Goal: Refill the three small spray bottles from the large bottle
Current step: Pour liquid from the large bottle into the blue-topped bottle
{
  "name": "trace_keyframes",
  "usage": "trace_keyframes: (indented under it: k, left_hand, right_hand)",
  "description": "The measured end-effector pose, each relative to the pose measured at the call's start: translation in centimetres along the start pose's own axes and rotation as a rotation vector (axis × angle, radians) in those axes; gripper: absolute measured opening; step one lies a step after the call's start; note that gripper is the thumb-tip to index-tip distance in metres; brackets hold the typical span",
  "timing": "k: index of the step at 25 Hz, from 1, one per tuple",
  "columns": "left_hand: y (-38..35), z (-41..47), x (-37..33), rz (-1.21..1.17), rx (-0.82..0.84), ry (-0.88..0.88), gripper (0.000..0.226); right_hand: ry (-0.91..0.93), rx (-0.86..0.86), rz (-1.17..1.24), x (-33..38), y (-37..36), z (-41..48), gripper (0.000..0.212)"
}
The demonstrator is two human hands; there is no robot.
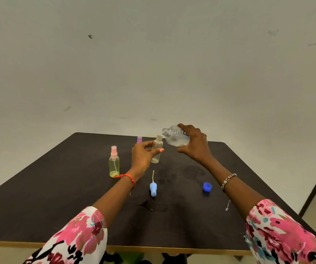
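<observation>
1. Nearest, on the dark surface (58,197) below the left wrist, the blue sprayer (153,188) lies on its side with its tube pointing away. It is off its bottle, so that neck is open for filling.
2. The blue cap (207,187) sits below the right wrist, likely set aside from the big bottle.
3. Left of the left fingers stands the pink-topped bottle (114,162), upright and capped, out of the pouring path.
4. The left hand (143,155) lifts the open bottle (157,149) clear of the surface, fingers and thumb pinching its body, the neck tilted toward the right hand.
5. The right hand (194,142) wraps the big bottle (174,137), fingers curled over it, thumb beneath. It lies nearly level, its mouth just above and beside the small neck, ready to pour.
6. Beyond the left fingers a purple top (139,139) shows; the rest is hidden.
</observation>
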State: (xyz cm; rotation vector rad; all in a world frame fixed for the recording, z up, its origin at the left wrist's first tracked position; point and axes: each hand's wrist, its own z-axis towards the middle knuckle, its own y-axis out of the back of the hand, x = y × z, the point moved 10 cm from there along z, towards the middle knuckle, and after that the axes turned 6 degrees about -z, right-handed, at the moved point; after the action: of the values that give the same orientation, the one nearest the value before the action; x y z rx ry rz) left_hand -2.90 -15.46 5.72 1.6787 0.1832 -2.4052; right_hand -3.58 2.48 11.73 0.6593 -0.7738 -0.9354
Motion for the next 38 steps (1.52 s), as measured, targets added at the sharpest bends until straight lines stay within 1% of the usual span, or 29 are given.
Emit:
trace_keyframes:
  k: [8,18,38]
  left_hand:
    - [0.5,0.1,-0.4,-0.017,0.003,0.012,0.045]
    - [0.7,-0.2,-0.6,0.001,0.0,0.026,0.047]
    - [1.0,-0.3,-1.6,-0.03,-0.01,0.035,0.044]
  right_hand:
    - [0.076,-0.018,-0.046,1.1,0.6,0.8,0.077]
    - [0.115,-0.006,-0.131,2.1,1.1,0.9,0.074]
    - [0.134,-0.003,-0.176,2.8,1.9,1.5,0.073]
